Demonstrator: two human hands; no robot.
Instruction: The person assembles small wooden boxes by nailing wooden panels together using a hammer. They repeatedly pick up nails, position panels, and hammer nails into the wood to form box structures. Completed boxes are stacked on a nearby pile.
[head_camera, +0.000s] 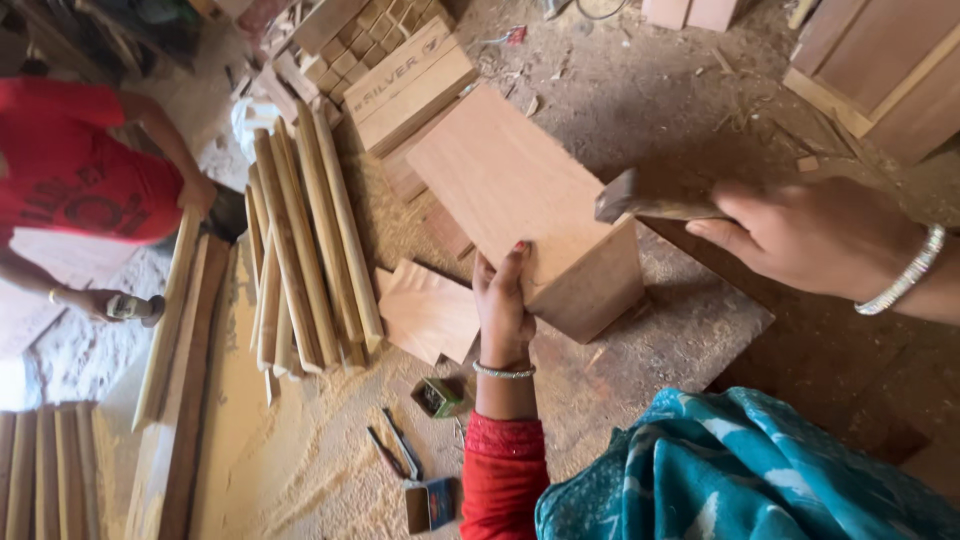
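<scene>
Wooden box (520, 205), plywood, standing on the sawdust-strewn floor (300, 450), judged stiff and moderately heavy (best gripped along an edge); left hand (503, 305) clasps its near edge; right hand (815, 235) clenched around a hammer (640, 203) above it.

I saw a bundle of rounded wooden sticks (305, 245) lying on the sawdust-covered floor (300, 450). Stacked flat wooden boards (405, 85) sat beyond them. A person in a red shirt (75, 175) worked at the left, gripping a long plank (170, 320).
</scene>
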